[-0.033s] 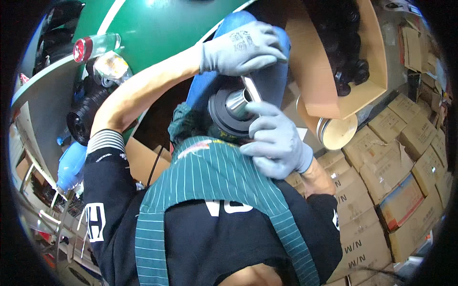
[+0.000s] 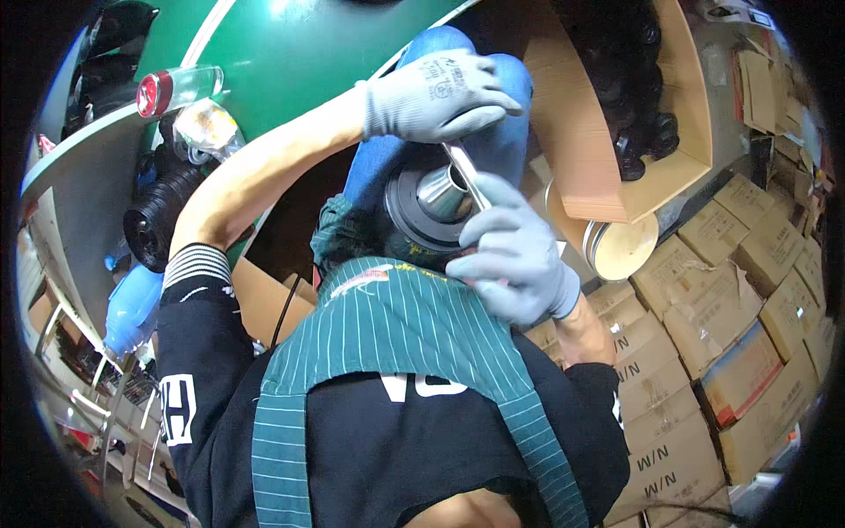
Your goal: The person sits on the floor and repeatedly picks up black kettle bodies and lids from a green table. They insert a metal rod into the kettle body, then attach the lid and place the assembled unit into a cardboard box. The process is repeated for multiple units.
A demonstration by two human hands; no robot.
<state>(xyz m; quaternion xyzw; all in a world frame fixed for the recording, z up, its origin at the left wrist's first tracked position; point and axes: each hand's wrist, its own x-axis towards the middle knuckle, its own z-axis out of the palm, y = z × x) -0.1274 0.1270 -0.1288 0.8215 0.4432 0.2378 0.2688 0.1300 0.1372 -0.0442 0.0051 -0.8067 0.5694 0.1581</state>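
Steadying a metal bar [image 2: 466, 172] against the cup [image 2: 440, 195] looks like the step in hand; the next move probably calls for an even hold. Around the cup's foot lies the black base [image 2: 418, 227]. Above the cup, the left hand [image 2: 440, 95] curls over the bar; rightward, the right hand [image 2: 518, 251] bends by its lower end. Palms hidden, I can't tell whether either is clamped.
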